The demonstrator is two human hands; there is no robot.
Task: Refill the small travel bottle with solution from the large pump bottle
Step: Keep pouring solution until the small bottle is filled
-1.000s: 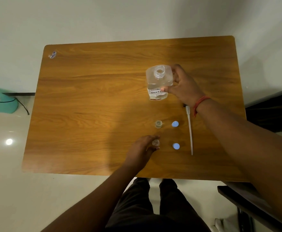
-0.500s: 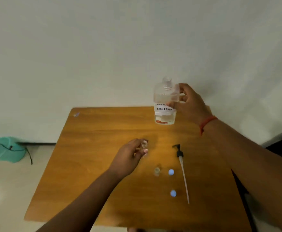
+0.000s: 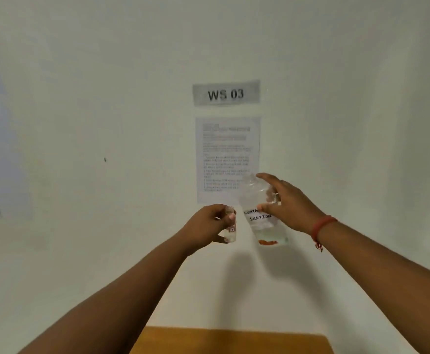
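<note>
Both hands are raised in front of the wall, well above the table. My left hand (image 3: 207,227) is closed around the small clear travel bottle (image 3: 231,229), which stands upright with its mouth uncapped. My right hand (image 3: 289,204) grips the large clear bottle (image 3: 261,213), labelled "solution", with its pump removed. The large bottle leans slightly left, its open neck up near the top of the hand. A little liquid sits at its bottom. The two bottles are side by side, a small gap between them.
Only the far edge of the wooden table (image 3: 234,339) shows at the bottom. On the wall behind hang a "WS 03" sign (image 3: 226,93) and a printed sheet (image 3: 227,159). The pump, caps and other small bottle are out of view.
Both hands have lifted their bottles from table height to chest height, and the view has tilted up to the wall. The table's contents have dropped out of sight.
</note>
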